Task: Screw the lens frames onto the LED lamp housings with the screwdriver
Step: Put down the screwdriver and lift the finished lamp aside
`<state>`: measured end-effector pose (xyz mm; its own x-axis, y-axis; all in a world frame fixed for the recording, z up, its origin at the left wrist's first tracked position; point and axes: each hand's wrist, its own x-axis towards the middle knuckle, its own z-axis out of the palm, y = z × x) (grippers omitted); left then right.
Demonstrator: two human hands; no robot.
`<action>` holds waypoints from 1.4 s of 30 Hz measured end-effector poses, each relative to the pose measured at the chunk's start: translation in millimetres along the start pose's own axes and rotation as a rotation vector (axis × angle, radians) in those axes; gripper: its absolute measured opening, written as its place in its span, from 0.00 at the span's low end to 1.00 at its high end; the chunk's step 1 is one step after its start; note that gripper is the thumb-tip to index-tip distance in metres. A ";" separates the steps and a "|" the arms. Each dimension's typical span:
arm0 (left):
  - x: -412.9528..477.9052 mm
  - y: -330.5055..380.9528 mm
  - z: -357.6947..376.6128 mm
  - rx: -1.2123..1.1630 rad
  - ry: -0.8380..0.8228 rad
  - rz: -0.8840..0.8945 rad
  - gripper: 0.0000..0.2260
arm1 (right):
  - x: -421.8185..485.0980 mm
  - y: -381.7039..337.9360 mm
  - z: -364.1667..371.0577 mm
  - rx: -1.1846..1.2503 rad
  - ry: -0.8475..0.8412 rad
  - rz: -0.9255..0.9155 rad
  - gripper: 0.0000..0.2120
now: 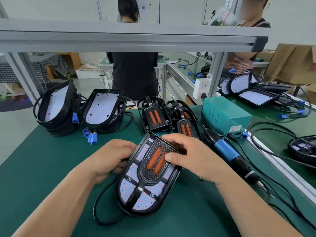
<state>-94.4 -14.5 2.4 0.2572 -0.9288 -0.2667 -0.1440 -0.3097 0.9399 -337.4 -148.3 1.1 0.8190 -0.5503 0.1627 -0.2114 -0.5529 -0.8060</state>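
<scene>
A black LED lamp housing (136, 202) with a white LED board lies on the green mat in front of me. A black lens frame (154, 166) with two orange strips sits inside it. My left hand (111, 156) grips the housing's left edge. My right hand (186, 153) holds the frame's upper right part, thumb pressing on the orange strips. The electric screwdriver (229, 154), blue and black, lies on the mat to the right, untouched.
Stacked housings (56, 106) (102, 110) stand at the back left, stacked lens frames (153, 115) (184, 124) behind the work. A teal power box (225, 113) and cables lie right. A small screw (201, 179) rests near my right wrist. Two people stand beyond the bench.
</scene>
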 end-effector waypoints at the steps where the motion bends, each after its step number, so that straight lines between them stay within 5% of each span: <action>1: 0.1 0.8 0.0 -0.057 -0.009 -0.020 0.11 | 0.7 0.7 1.3 0.002 0.025 -0.013 0.23; 6: -3.1 1.1 -0.9 -0.141 -0.152 0.044 0.33 | 4.7 4.0 9.9 0.025 0.123 -0.016 0.21; 8: -5.3 0.5 2.5 -0.160 -0.229 0.075 0.26 | 5.9 4.5 16.3 0.062 0.194 -0.005 0.21; 14: -5.9 -1.2 10.7 -0.375 -0.102 0.134 0.19 | 10.1 0.8 27.8 0.385 0.366 0.085 0.32; 25: 1.8 -0.7 40.0 -0.818 0.121 0.086 0.27 | 8.8 -13.1 54.6 0.791 -0.099 0.208 0.23; 42: 0.4 -3.6 57.1 -0.914 0.199 0.253 0.28 | -2.9 -32.8 55.6 0.843 -0.103 0.201 0.36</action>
<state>-148.3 -25.3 -13.2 0.4899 -0.8688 -0.0722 0.5597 0.2500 0.7901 -303.2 -93.7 -4.6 0.8615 -0.5056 -0.0470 0.0748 0.2178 -0.9731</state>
